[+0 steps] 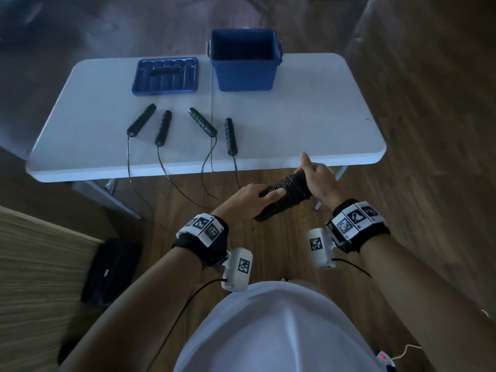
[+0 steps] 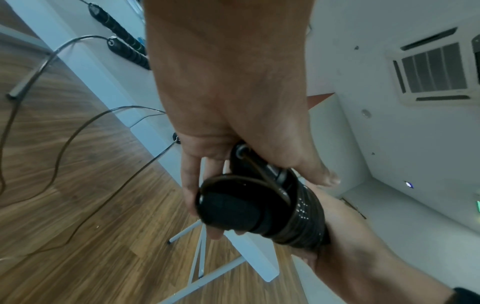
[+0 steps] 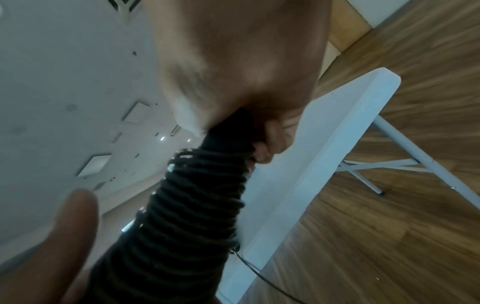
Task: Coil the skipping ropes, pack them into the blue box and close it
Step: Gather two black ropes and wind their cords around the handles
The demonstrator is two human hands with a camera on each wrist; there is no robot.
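In front of the white table's (image 1: 308, 108) near edge I hold a black skipping rope bundle (image 1: 288, 190), its cord wound tightly round the handles. My left hand (image 1: 268, 196) grips the near lower end (image 2: 228, 211), thumb on top. My right hand (image 1: 308, 174) grips the far upper end (image 3: 228, 131). The blue box (image 1: 244, 68) stands open at the table's back, with its lid (image 1: 165, 76) lying to its left. Two more ropes lie uncoiled; their handles (image 1: 141, 120) (image 1: 163, 128) (image 1: 202, 122) (image 1: 230, 136) rest on the table and their cords (image 1: 171, 181) hang over the edge to the floor.
A black bag (image 1: 112, 269) lies on the wooden floor at my left, beside a light wooden surface (image 1: 40, 264). White folding table legs (image 1: 107, 197) stand under both ends. A power strip with a red light (image 1: 386, 361) sits at the bottom right.
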